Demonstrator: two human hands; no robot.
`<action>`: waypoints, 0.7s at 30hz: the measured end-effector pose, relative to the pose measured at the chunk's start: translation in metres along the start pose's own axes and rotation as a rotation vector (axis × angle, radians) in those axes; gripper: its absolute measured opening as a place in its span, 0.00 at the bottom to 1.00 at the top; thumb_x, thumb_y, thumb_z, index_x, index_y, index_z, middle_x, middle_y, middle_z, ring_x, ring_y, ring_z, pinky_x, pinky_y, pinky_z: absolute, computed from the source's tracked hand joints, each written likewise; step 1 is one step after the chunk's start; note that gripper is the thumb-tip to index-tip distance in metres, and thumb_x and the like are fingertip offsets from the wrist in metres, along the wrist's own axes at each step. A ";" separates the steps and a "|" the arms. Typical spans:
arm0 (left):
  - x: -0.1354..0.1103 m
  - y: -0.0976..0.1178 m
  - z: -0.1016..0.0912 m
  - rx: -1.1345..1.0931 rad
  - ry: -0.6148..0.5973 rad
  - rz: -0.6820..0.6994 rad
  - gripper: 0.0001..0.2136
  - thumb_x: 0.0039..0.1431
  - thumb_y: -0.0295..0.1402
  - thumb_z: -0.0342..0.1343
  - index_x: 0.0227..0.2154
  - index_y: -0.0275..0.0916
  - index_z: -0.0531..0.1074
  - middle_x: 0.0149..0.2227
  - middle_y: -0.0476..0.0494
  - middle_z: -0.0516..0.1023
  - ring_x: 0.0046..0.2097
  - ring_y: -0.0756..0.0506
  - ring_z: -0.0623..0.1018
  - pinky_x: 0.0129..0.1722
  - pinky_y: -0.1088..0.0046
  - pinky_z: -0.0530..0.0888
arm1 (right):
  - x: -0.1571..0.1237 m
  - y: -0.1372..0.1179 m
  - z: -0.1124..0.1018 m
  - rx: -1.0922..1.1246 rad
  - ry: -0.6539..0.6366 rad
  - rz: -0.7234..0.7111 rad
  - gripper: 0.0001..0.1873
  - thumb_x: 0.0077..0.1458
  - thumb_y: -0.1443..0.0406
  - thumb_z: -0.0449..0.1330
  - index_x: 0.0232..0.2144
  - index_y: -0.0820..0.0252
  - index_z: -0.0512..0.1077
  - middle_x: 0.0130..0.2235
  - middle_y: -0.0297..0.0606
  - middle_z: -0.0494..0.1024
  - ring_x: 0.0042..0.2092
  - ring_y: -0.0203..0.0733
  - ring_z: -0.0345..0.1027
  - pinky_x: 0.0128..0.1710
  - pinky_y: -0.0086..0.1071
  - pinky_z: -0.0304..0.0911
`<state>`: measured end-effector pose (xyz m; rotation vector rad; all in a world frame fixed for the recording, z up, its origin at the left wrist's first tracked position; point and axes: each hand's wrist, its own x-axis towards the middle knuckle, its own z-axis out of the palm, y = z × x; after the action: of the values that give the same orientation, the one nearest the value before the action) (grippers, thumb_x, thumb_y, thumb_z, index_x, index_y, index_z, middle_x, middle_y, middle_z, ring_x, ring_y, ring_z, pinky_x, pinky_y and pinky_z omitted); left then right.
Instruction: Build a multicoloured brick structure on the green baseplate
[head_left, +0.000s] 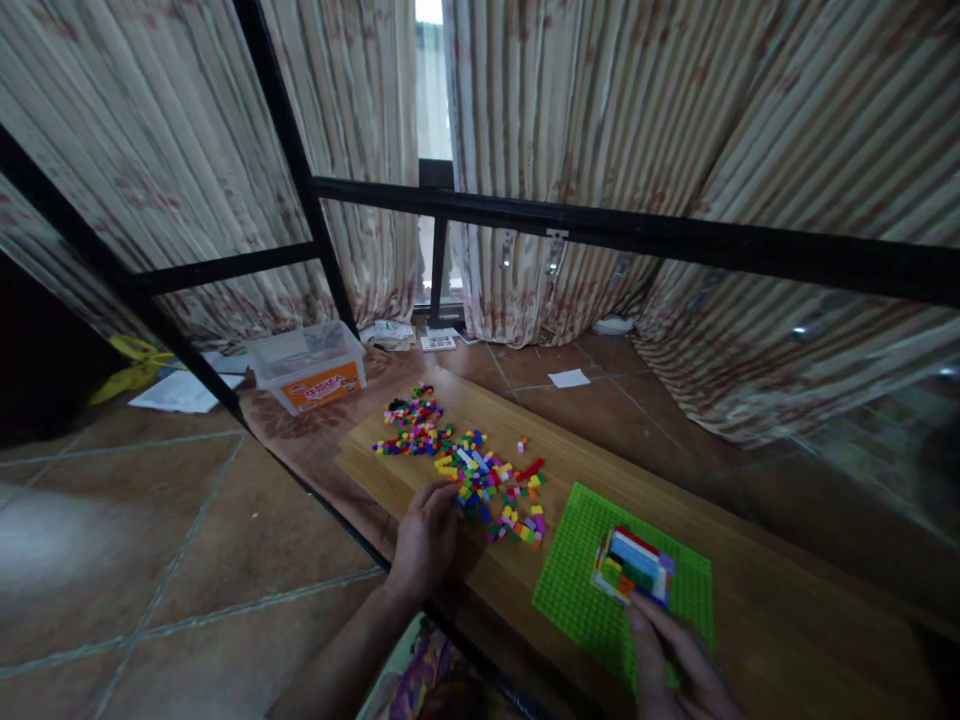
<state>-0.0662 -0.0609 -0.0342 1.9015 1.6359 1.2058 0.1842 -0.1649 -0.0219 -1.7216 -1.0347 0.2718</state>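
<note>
My left hand (pixel 429 530) is at the near edge of a pile of small coloured building bricks (pixel 480 475), its fingers curled together; whatever they pinch is hidden. Over the green baseplate (pixel 574 570), my right hand (pixel 671 655) has its thumb and index finger closed at the near side of a low, box-shaped brick structure (pixel 637 558). An orange brick (pixel 626 586) shows right by those fingertips, but I cannot make out whether a loose brick is between them. The structure has red, white, blue and green bricks and sits on the baseplate.
The wooden bench top (pixel 765 590) carries the bricks and baseplate. A clear plastic box (pixel 307 362) with an orange label stands beyond its far left end. A black metal frame (pixel 525 210) crosses in front of striped curtains (pixel 570 110). Papers (pixel 568 378) lie on the tiled floor.
</note>
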 end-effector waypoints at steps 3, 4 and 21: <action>0.007 -0.008 0.001 0.055 0.049 -0.021 0.12 0.63 0.27 0.47 0.45 0.38 0.72 0.49 0.39 0.73 0.52 0.43 0.74 0.53 0.60 0.73 | 0.004 -0.020 0.028 0.045 -0.212 -0.175 0.16 0.55 0.51 0.58 0.35 0.54 0.78 0.38 0.40 0.81 0.39 0.45 0.74 0.38 0.34 0.67; 0.010 -0.011 0.002 0.078 0.057 -0.022 0.12 0.63 0.27 0.47 0.46 0.37 0.71 0.50 0.38 0.73 0.52 0.42 0.73 0.53 0.59 0.73 | 0.008 -0.028 0.039 0.051 -0.283 -0.213 0.16 0.56 0.53 0.57 0.36 0.55 0.78 0.38 0.41 0.80 0.38 0.44 0.74 0.37 0.34 0.67; 0.036 -0.032 0.021 0.216 0.033 0.094 0.15 0.65 0.26 0.44 0.52 0.38 0.66 0.53 0.38 0.72 0.55 0.43 0.71 0.55 0.56 0.72 | 0.085 -0.065 0.218 -0.492 -0.569 -0.564 0.08 0.54 0.63 0.58 0.28 0.56 0.78 0.34 0.42 0.76 0.40 0.46 0.67 0.43 0.37 0.58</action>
<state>-0.0712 -0.0138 -0.0567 2.1196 1.7748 1.1416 0.0659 0.0475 -0.0312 -1.7193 -2.0934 0.1459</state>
